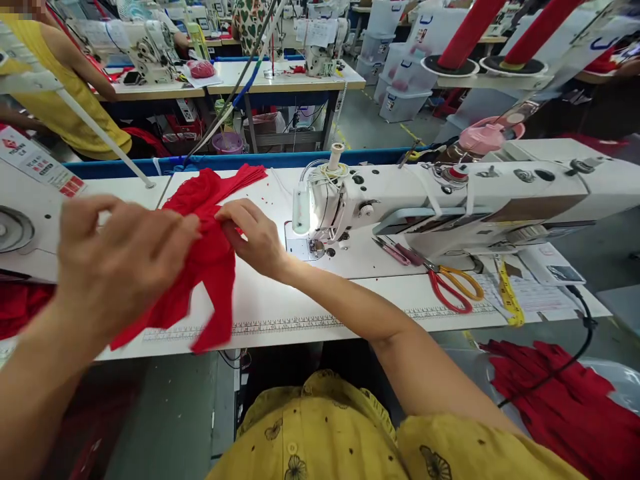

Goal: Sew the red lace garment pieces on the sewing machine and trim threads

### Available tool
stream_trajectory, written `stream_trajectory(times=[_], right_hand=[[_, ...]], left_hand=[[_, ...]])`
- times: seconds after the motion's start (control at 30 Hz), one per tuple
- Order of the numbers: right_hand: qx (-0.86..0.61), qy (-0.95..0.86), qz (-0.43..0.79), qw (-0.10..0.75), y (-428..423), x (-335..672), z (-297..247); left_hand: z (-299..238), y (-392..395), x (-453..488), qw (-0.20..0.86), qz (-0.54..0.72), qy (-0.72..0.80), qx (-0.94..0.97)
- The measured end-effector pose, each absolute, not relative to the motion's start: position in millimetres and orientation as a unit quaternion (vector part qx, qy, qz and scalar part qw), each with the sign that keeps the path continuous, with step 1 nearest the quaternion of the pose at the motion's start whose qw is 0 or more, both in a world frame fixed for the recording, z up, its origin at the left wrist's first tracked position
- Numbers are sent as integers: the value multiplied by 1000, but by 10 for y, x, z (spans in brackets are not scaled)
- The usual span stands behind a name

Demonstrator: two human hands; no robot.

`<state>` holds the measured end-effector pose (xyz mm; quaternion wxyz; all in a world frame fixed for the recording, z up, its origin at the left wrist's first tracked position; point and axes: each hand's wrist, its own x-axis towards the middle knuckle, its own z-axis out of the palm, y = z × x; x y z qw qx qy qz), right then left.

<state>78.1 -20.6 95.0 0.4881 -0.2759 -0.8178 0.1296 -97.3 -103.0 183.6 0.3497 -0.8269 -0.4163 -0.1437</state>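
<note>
Across the white counter [285,303], red fabric [214,261] is lying at the person's eleven o'clock, its long axis running from one to seven. The nearer right hand [257,241] is pinching its two-o'clock edge; the blurred left hand [123,257] is hovering at nine, grip unclear.

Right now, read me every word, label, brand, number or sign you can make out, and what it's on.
No text reads clearly enough to quote.
White sticker with red blocks on the white machine at left: Chinese-looking characters, blurred.
Black-marked ruler strip along the white tabletop: numbers too small.
Yellow tape measure: markings too small.
White printed sheet at right: too small.
White paper on a white background sewing machine: unreadable.
</note>
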Motion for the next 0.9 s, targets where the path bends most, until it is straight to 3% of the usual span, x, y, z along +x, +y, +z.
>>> stream_trajectory(times=[0.1,0.3,0.47,0.7,0.9], right_hand=[[-241,-900,-46,360,-145,1145,622],[-207,-941,-139,228,-168,2145,146],[-227,-946,-79,216,-177,2455,116],[-252,-924,-16,286,-454,2577,211],[-221,-944,-17,242,-649,2516,176]], left_hand=[[1354,-1195,-572,430,-93,-310,-843],[329,-1208,311,305,-156,-383,-858],[387,-1246,519,217,-145,-412,-873],[632,-1091,287,156,-204,-363,-895],[457,-741,61,53,-196,-289,-936]])
